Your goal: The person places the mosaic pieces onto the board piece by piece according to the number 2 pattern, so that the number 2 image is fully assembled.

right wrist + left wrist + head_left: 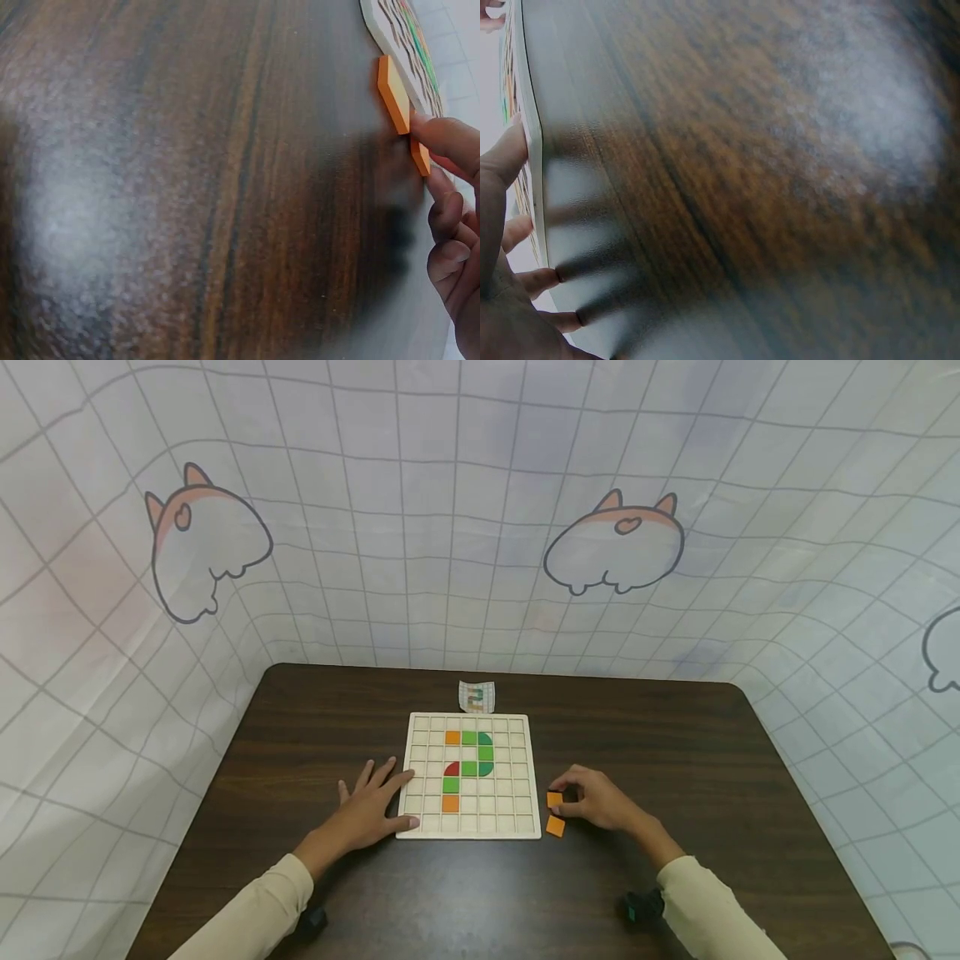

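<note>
A pale wooden grid board [498, 814] lies on the table, with several orange, green, teal and red tiles [469, 768] set in its squares. Fingers spread, my left hand [363, 814] rests at the board's left side, thumb and forefinger touching its edge. To the right of the board, my right hand [596, 799] pinches an orange square tile [554, 799] between thumb and forefinger, at table level. A second orange square tile [555, 826] lies just nearer to me, turned slightly; in the right wrist view this orange tile [394, 96] sits close by the thumb.
Behind the board lies a small card [477, 697] printed with a coloured pattern. The dark wooden table [337, 718] has a white gridded curtain [420, 552] at its back and sides. Dark devices sit at both wrists.
</note>
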`<action>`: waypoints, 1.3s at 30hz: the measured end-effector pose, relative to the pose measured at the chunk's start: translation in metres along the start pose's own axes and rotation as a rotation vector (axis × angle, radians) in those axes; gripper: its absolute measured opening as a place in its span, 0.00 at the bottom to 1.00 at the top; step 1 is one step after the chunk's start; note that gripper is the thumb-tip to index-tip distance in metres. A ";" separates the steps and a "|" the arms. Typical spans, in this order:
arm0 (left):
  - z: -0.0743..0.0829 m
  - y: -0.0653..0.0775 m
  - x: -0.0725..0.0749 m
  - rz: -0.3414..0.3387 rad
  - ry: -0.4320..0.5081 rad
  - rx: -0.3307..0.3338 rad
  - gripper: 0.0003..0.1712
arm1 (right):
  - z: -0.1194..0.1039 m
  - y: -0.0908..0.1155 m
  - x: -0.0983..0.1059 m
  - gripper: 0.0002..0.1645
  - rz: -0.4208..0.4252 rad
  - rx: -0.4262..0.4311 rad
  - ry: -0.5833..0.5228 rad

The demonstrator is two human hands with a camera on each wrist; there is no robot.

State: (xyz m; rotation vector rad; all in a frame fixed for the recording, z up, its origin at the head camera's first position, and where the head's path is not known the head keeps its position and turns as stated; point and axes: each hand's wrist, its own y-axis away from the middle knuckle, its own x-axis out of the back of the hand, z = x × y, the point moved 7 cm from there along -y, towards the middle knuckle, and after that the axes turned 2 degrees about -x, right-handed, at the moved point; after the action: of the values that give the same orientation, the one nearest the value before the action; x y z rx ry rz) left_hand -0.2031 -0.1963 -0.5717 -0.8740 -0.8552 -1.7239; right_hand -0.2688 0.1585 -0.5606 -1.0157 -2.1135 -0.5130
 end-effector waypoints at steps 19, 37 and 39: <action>-0.001 -0.003 0.000 -0.004 -0.006 0.008 0.48 | 0.009 0.006 -0.001 0.24 0.077 0.004 0.047; -0.003 -0.002 -0.002 -0.007 -0.010 0.020 0.48 | 0.002 0.007 -0.006 0.16 0.169 0.001 0.151; -0.003 -0.002 -0.002 -0.008 -0.009 0.021 0.48 | 0.002 0.006 -0.006 0.16 0.154 -0.022 0.146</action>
State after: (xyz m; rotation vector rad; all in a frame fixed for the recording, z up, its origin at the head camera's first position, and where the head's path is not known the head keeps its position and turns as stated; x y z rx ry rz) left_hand -0.2050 -0.1970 -0.5749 -0.8659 -0.8818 -1.7162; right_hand -0.2624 0.1608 -0.5663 -1.1091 -1.8880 -0.5183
